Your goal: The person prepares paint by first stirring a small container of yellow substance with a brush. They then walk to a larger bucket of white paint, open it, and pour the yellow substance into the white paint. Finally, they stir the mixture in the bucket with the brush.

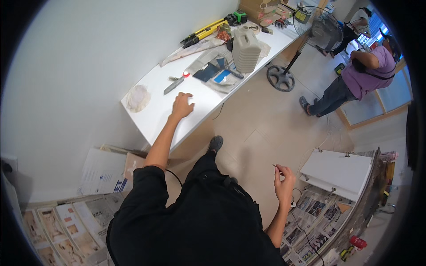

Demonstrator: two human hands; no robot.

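Note:
My left hand (182, 106) is over the white tabletop (166, 119), its fingers loosely bent and apart, with nothing seen in it. Just beyond its fingertips lies a grey tool like a utility knife (174, 85). A small red and white round thing (186, 74) sits at that tool's far end. Over the floor at the right, my right hand (284, 184) is raised, thumb and fingertips pinched together. A tiny thin dark piece (274, 166) sticks out of the pinch, too small to name.
On the table stand a beige jerrycan (246, 51), a yellow and black tripod (206, 33) and cardboard boxes (262, 11). A pedestal fan (284, 75) and a person in a purple shirt (372, 66) are beyond. White boards (339, 170) lie by newspaper (310, 217) at the right.

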